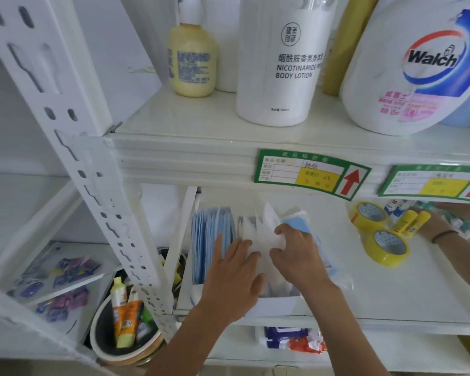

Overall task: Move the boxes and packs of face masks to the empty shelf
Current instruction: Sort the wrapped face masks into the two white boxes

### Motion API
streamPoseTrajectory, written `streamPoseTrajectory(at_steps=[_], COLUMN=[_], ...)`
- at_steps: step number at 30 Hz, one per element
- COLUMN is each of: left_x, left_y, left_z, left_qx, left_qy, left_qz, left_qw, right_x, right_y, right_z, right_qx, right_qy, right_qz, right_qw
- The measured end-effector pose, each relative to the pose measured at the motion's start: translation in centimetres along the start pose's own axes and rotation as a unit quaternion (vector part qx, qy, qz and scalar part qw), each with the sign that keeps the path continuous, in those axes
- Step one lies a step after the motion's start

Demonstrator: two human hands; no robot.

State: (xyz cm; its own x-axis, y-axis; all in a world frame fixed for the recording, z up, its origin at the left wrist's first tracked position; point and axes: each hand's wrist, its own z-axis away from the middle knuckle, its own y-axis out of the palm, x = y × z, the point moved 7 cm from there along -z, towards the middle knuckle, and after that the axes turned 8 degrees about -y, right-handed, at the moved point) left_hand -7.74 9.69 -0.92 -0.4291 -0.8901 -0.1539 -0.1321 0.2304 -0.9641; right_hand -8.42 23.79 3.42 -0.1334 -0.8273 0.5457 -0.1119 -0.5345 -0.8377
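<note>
On the middle shelf (pixel 391 289) stands a white box (pixel 278 303) of face masks. Upright blue masks (pixel 212 240) fill its left part, and clear packs of masks (pixel 261 234) fill the middle. My left hand (pixel 234 275) lies flat with straight fingers against the clear packs. To the right, my right hand (pixel 296 256) curls its fingers round a pack of blue masks (pixel 296 222) that leans to the right.
Yellow tape rolls (pixel 385 246) and glue sticks (pixel 413 222) lie to the right, where another person's hand (pixel 434 226) reaches in. Lotion and detergent bottles (pixel 280 61) stand on the shelf above. A bin of tubes (pixel 125 321) sits at lower left, beside a white upright post (pixel 92 180).
</note>
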Motion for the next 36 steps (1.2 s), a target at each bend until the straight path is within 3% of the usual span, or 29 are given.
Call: streamPoseTrajectory(at_steps=[2,6,9,13,18,22,25,27,30,33,36], left_x=[-0.2,-0.4,0.0,-0.6,-0.7,-0.3,-0.1,0.9,4.2,6.5,7.5], left_y=[-0.1,-0.4,-0.9,0.0,0.2,-0.1,-0.8,-1.5,-1.9,-1.5,-0.8], left_z=[-0.1,0.0,0.1,-0.1,-0.8,-1.3,-0.3,0.6,1.3,1.3,1.9], left_qx=[-0.011,-0.034,-0.064,-0.02,-0.027,-0.025,-0.083,-0.135,-0.169,-0.121,-0.098], left_qy=[0.002,0.012,-0.02,0.003,0.01,-0.017,-0.013,-0.028,-0.111,-0.167,-0.19], left_qz=[0.021,0.085,0.113,0.068,0.053,0.089,0.126,0.139,0.11,0.063,0.138], left_qw=[1.0,0.996,0.991,0.997,0.998,0.996,0.988,0.981,0.973,0.976,0.967], right_x=[-0.2,0.0,0.6,-0.3,-0.6,-0.3,-0.2,-1.3,-2.1,-1.9,-2.3], right_y=[0.9,3.4,3.0,5.8,4.7,5.2,5.3,6.1,6.3,6.0,4.8], right_z=[0.8,2.5,3.4,4.2,4.0,4.8,4.6,4.4,4.5,4.7,4.8], right_qx=[-0.006,0.07,0.0,0.088,-0.008,-0.009,0.023,0.06,0.044,0.009,-0.074], right_qy=[-0.004,-0.043,-0.108,-0.176,-0.183,-0.235,-0.257,-0.222,-0.177,-0.18,-0.138], right_qz=[-0.001,0.024,-0.036,0.056,-0.024,0.12,0.196,0.223,0.176,0.137,-0.05], right_qw=[1.0,0.996,0.993,0.979,0.983,0.965,0.946,0.947,0.967,0.974,0.986])
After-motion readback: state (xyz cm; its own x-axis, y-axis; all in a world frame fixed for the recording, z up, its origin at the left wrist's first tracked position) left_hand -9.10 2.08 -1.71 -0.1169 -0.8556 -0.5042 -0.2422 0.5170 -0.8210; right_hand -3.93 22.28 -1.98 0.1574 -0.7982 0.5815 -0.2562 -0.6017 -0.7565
